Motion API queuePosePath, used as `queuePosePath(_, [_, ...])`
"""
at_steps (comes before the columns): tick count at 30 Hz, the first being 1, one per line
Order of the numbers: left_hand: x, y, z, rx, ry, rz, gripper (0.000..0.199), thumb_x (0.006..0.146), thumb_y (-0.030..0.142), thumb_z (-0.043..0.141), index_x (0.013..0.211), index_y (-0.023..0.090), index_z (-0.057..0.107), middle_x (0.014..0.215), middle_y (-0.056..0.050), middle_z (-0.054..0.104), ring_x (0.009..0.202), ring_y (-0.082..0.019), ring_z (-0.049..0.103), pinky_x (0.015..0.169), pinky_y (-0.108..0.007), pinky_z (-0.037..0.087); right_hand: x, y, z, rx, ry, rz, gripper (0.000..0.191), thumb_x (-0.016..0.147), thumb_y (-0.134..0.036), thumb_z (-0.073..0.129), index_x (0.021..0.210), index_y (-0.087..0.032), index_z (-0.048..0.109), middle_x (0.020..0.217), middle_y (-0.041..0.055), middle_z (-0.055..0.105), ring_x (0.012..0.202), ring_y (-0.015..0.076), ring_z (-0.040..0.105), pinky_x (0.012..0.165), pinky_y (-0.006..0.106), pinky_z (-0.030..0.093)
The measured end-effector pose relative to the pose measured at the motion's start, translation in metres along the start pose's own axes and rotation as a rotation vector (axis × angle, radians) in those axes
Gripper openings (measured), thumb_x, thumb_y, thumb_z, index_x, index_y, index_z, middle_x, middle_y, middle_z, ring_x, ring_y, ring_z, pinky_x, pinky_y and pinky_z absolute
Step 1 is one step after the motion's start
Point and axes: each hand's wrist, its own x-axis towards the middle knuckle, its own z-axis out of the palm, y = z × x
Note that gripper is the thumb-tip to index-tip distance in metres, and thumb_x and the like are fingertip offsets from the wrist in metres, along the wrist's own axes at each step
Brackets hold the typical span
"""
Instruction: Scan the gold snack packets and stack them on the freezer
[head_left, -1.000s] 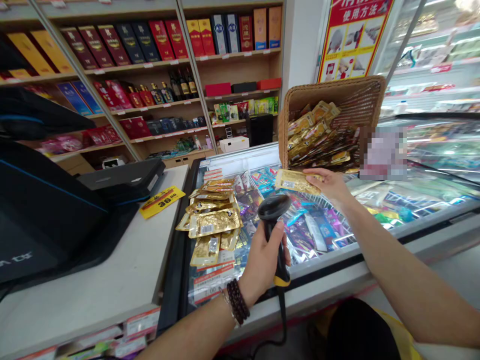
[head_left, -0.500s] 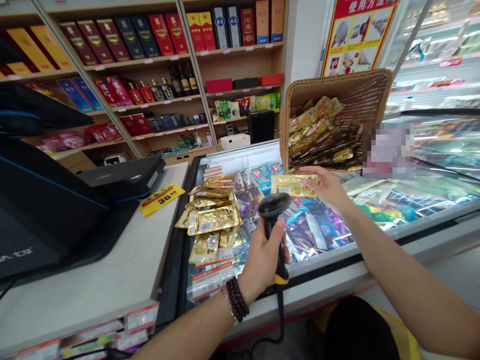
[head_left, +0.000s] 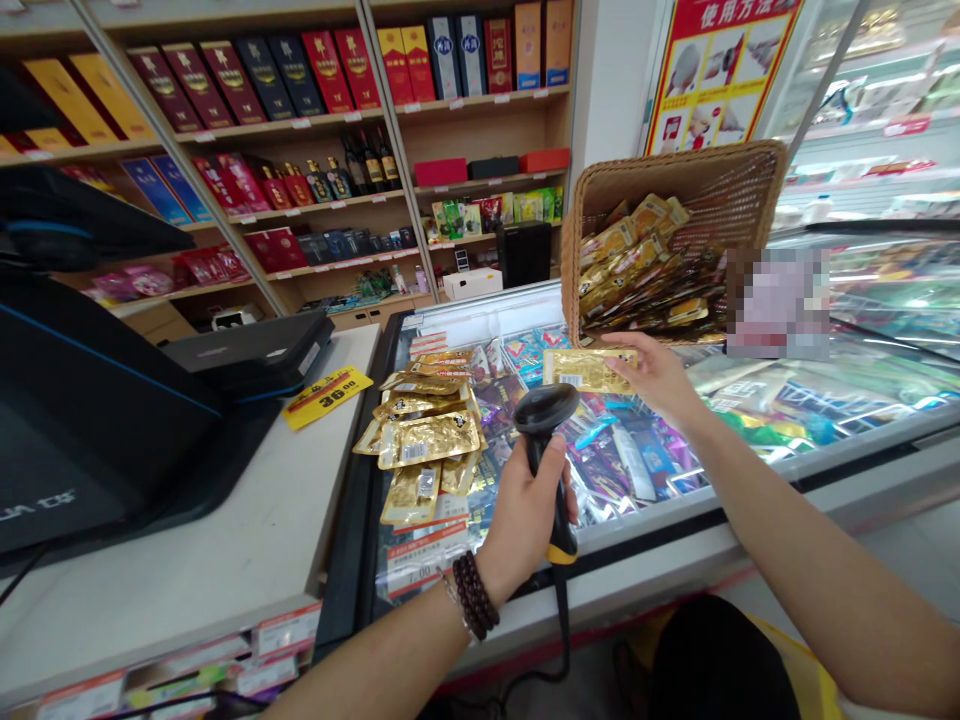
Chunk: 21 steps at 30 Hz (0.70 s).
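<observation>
My left hand [head_left: 529,510] is wrapped round the handle of a black and yellow barcode scanner [head_left: 546,408], its head toward the far side. Just beyond the scanner, my right hand [head_left: 660,375] grips the right end of a gold foil packet [head_left: 577,369] between thumb and fingers. The packet's barcode end points left. To the left, a pile of similar gold packets [head_left: 429,437] lies on the freezer's glass top. Behind my right hand a wicker basket [head_left: 571,260] lies tipped toward me, with many more gold packets [head_left: 637,250] inside.
Under the glass of the chest freezer [head_left: 615,540] are colourful wrapped goods. At left stands a counter [head_left: 247,540] with a black checkout machine [head_left: 97,400] and a yellow price tag [head_left: 328,398]. The scanner's cable [head_left: 561,630] hangs down in front. Shelves [head_left: 300,125] with boxes and bottles stand behind.
The view has shifted very slightly. Both hands, the scanner and the packet keep nearly the same places; the scanner head sits a touch further left.
</observation>
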Motion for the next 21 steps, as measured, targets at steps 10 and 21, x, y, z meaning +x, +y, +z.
queuePosePath(10, [-0.012,0.01,0.001,-0.094,0.014,0.106,0.059,0.084,0.078,0.07,0.09,0.023,0.051,0.06,0.008,0.056,0.044,-0.007,0.049,0.045,-0.019,0.043,-0.001,-0.024,0.039,0.471,-0.121,0.346,0.058,0.064,-0.059,0.092,0.11,-0.027,0.078,0.092,0.0041,0.081,0.078,0.0233,0.075,0.073,0.038,0.063])
queuePosePath(21, [-0.018,0.022,-0.004,-0.237,0.163,0.095,0.073,0.07,0.091,0.072,0.084,0.022,0.052,0.06,0.007,0.053,0.044,-0.007,0.044,0.043,-0.02,0.042,0.06,-0.096,0.172,0.304,-0.392,0.095,0.019,0.076,-0.037,0.082,0.09,-0.024,0.08,0.086,0.0033,0.081,0.083,0.026,0.076,0.082,0.041,0.063])
